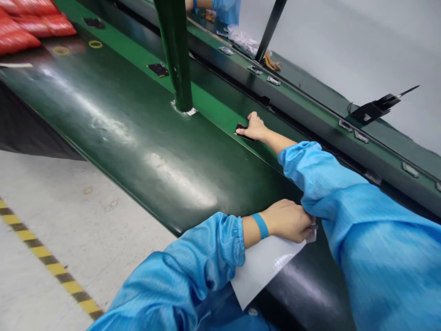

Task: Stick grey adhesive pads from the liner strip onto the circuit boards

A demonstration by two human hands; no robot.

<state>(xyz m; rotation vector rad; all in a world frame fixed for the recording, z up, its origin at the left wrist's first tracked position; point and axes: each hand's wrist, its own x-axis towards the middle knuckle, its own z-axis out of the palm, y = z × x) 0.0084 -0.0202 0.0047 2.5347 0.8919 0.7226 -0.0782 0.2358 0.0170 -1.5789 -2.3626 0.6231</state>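
My right hand (255, 127) reaches out over the bright green strip (215, 112) and grips a flat black circuit board (243, 130) at its edge, thumb on top. The board is low over the strip; whether it touches cannot be made out. Close to my body, my left hand (291, 220) is closed on a white sheet (263, 266), which hangs down below the wrist and looks like label backing paper. My left fingertips are partly hidden behind the right sleeve. A blue band (260, 225) circles the left wrist.
A green post (175, 55) rises from the dark green bench (120, 138). More black boards (158, 69) lie along the strip. Red wrapped bundles (31, 27) sit at far left. Beyond, a second line carries small metallic parts (274, 81); a co-worker's blue sleeve (227, 10) shows there.
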